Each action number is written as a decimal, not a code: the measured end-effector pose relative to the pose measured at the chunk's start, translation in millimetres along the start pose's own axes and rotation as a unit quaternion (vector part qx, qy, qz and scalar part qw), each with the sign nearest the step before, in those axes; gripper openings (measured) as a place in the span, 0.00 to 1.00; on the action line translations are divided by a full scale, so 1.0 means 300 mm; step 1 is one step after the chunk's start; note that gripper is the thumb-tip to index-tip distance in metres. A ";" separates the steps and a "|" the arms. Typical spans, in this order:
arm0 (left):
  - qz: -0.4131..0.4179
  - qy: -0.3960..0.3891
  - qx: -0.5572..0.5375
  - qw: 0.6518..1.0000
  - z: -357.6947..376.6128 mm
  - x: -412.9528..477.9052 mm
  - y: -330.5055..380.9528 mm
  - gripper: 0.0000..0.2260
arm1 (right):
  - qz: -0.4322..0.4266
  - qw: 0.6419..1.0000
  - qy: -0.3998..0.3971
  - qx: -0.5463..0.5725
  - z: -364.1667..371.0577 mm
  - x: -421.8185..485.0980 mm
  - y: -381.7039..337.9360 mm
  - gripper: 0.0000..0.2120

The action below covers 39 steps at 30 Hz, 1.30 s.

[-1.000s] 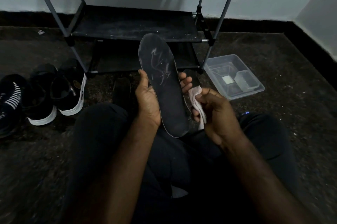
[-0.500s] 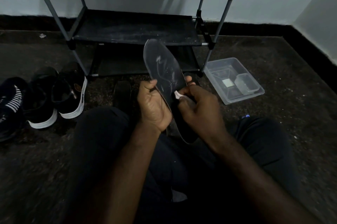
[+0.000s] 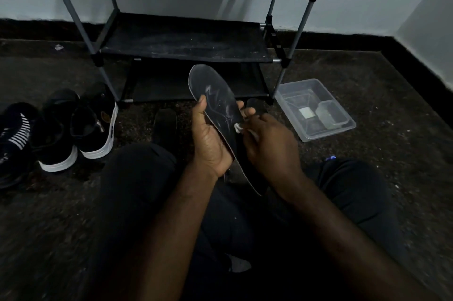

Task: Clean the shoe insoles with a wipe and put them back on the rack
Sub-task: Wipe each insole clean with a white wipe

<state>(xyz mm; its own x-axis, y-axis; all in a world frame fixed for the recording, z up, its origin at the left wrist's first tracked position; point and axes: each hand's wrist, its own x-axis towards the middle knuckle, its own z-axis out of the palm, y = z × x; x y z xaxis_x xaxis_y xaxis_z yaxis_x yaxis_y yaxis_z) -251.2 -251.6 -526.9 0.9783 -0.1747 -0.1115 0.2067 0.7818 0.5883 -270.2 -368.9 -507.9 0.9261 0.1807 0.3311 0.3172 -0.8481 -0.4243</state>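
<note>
Head view: left hand (image 3: 210,140) grips insole (image 3: 212,88); right hand (image 3: 272,145) pinches wipe (image 3: 238,126); shoes (image 3: 73,129), tub (image 3: 328,133) flank rack (image 3: 183,38).

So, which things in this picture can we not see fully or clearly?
Head view:
- wipe: mostly hidden inside the right hand, only a white bit shows.
- left hand: fingers mostly hidden behind the insole.
- rack: top cut off by the upper edge.
- clear tub: contents too dim to name.
</note>
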 end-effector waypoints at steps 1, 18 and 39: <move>-0.002 0.001 0.001 1.000 0.002 0.001 -0.003 0.32 | 0.004 1.000 -0.005 0.023 0.001 0.001 -0.002 0.09; 0.008 0.036 0.019 0.999 0.009 0.005 -0.006 0.27 | 0.006 0.980 -0.013 0.198 0.053 -0.057 -0.036 0.05; -0.025 0.051 0.024 0.998 -0.001 0.010 -0.016 0.32 | 0.044 0.976 -0.028 0.210 0.045 -0.025 -0.005 0.05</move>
<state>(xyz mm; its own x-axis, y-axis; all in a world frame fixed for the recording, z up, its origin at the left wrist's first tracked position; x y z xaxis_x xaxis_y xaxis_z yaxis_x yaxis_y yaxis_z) -249.2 -255.7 -530.3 0.9638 -0.1482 -0.2214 0.2562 0.7441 0.6171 -274.7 -362.4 -521.1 0.9593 0.1534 0.2370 0.2815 -0.5852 -0.7605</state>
